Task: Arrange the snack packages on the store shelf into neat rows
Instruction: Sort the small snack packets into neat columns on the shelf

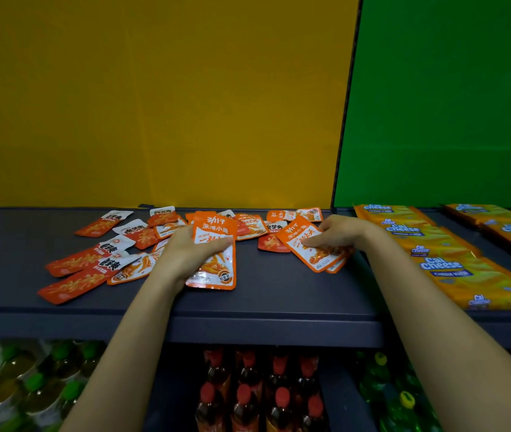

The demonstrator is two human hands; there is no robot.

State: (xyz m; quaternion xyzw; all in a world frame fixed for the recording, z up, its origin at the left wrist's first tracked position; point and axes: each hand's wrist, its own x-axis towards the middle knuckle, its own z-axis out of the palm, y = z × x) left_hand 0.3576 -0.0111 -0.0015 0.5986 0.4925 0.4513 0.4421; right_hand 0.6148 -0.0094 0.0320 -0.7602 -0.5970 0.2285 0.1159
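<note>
Both hands are busy on the dark shelf (279,294): the left hand (185,254) grips a stack of orange packets (215,266), thumb laid across the top face and fingers wrapped behind, while the right hand (343,232) pinches a tilted orange packet (298,235) that lies flat on the shelf, with the edge of another showing under it. From the stack, that packet sits at about 3 o'clock, close but not touching, its long axis running from 10 to 4 o'clock, whereas the stack's runs 12 to 6. So the next move likely calls for the right hand, already on it, to turn the packet square and bring it leftward onto the stack. One small red packet (271,243) lies between the two and could be dragged along. More loose packets (92,263), red and orange, are strewn from 9 round to 12 o'clock of the left hand, overlapping at odd angles, so most of the sorting seems not yet done. Rows of wafer packs (453,269) fill the shelf at 3 o'clock, just beyond the right wrist, and bottles (248,385) stand on the level below
</note>
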